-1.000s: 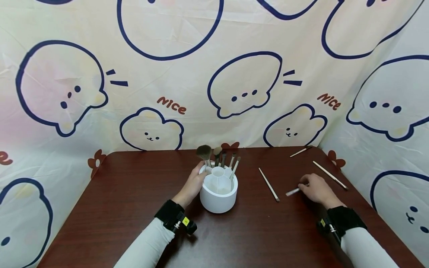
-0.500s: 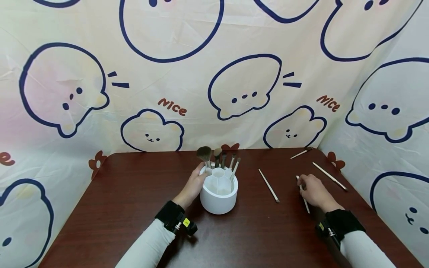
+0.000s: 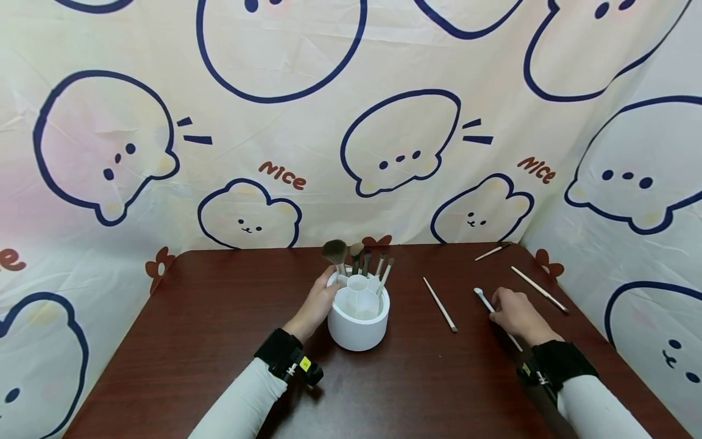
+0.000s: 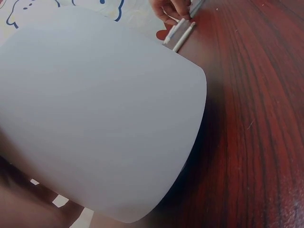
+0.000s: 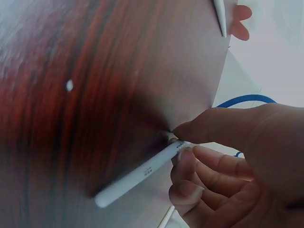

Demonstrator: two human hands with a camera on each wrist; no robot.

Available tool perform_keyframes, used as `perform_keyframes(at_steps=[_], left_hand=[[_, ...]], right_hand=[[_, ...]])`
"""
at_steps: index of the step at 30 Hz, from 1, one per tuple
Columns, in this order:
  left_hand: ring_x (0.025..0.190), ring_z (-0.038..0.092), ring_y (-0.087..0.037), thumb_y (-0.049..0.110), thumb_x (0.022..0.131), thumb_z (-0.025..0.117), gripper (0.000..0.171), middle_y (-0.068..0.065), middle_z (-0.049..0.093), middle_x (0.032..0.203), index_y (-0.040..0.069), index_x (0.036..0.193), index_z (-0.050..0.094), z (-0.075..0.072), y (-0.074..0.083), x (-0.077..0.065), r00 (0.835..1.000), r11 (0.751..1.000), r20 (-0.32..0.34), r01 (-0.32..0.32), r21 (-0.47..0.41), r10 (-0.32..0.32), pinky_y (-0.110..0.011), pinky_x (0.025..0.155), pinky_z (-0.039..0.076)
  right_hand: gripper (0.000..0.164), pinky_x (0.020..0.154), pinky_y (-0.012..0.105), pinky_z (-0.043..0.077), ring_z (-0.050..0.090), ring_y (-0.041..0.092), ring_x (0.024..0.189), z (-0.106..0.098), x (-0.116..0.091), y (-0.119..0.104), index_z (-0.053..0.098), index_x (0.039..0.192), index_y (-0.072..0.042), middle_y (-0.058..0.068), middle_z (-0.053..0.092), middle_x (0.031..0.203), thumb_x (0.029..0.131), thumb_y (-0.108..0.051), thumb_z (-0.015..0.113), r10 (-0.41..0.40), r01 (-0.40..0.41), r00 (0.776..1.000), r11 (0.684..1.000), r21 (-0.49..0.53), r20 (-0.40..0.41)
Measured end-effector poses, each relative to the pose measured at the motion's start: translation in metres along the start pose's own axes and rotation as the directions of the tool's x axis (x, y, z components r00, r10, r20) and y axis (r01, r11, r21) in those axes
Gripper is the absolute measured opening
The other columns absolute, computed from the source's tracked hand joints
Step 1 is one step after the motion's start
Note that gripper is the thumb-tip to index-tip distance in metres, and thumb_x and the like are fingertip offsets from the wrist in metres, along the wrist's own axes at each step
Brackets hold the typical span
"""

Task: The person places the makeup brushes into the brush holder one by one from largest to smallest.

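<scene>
My left hand (image 3: pixel 315 305) grips the left side of a white round brush holder (image 3: pixel 356 334), which stands on the table. Several makeup brushes (image 3: pixel 334 251) stand bristles up in its rear compartments; the front ones show a white inside. In the left wrist view the holder's wall (image 4: pixel 109 114) fills most of the picture. To the right, my right hand (image 3: pixel 518 312) pinches a slim makeup brush (image 3: pixel 484 297) low over the tabletop. Its white printed handle (image 5: pixel 137 175) sticks out from between thumb and fingers in the right wrist view; the fingertips partly hide the brush.
On the dark red-brown table (image 3: pixel 230 341) one loose brush (image 3: pixel 440 303) lies between holder and right hand. Another brush (image 3: pixel 540 289) lies beyond that hand near the right edge, and a third brush (image 3: pixel 492 251) near the back corner. A patterned cloth (image 3: pixel 307 134) hangs behind.
The brush in my right hand has swung from pointing left to lying diagonally, its white rounded end now toward the back left. The left hand and the holder have stayed in place.
</scene>
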State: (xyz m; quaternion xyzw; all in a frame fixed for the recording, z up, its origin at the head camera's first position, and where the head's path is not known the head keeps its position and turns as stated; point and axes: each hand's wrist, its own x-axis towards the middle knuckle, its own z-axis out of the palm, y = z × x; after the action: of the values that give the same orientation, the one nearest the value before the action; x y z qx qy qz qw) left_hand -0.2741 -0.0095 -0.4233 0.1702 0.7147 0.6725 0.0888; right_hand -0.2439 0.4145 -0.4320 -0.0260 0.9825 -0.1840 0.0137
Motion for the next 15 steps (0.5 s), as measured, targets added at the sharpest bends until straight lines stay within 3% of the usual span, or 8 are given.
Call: perform_keyframes(at_steps=[8, 15], left_hand=[[0.132, 0.021, -0.023, 0.012, 0.096, 0.034, 0.056, -0.014, 0.02, 0.149, 0.003, 0.147, 0.014, -0.002, -0.002, 0.0, 1.0, 1.0, 0.015, -0.011, 0.01, 0.01, -0.052, 0.107, 0.019], [0.132, 0.021, -0.023, 0.011, 0.094, 0.035, 0.057, -0.014, 0.022, 0.149, 0.002, 0.147, 0.016, -0.002, -0.003, 0.001, 1.0, 1.0, 0.012, -0.015, 0.006, 0.015, -0.052, 0.107, 0.02]], right_hand=[[0.015, 0.053, 0.035, 0.046, 0.053, 0.02, 0.066, -0.01, -0.003, -0.029, 0.059, 0.096, 0.005, 0.011, 0.06, 0.08, 0.084, -0.002, 0.062, -0.079, 0.081, 0.994, 0.996, 0.021, -0.081], [0.004, 0.048, 0.032, 0.042, 0.051, 0.015, 0.056, -0.03, -0.006, -0.079, 0.063, 0.087, -0.009, 0.002, 0.062, 0.073, 0.088, -0.013, 0.062, -0.195, 0.213, 0.945, 0.976, 0.042, -0.261]])
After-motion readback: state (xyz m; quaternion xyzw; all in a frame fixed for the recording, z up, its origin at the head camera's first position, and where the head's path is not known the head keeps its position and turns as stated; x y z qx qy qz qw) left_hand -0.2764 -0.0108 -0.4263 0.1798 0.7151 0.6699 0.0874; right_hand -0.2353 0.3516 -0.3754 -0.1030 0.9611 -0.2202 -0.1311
